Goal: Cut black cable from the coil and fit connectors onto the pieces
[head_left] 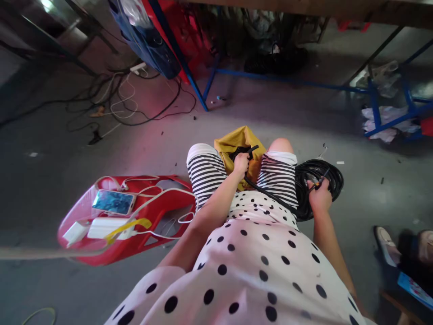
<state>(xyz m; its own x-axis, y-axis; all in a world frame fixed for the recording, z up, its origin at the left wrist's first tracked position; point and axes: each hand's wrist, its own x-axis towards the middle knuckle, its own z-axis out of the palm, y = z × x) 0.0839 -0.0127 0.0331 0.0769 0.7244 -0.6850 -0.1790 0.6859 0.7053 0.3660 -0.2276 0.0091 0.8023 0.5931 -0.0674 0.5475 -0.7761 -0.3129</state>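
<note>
A: What sort of place is it?
B: A workroom with a grey floor (176, 135), flecked with small scraps. A blue table frame (297, 82) stands ahead. On the person's left sits a red plastic stool (154, 210) bearing a phone (113, 201); a shoe (387, 246) of someone else shows at the right.
A: And the black cable (270, 196)?
B: Across the lap, between the left hand (241, 163) and the coil (337, 178) beside the right thigh. Its long stretch slants away to the left from the coil; beyond the fist, the short free end points forward and right, above the yellow sack (233, 140) between the knees.
A: The fingers?
B: The left ones are wrapped round the cable. The right hand (320, 196) grips a thin dark piece with an orange spot, over the coil; what it is, I can't tell.
</note>
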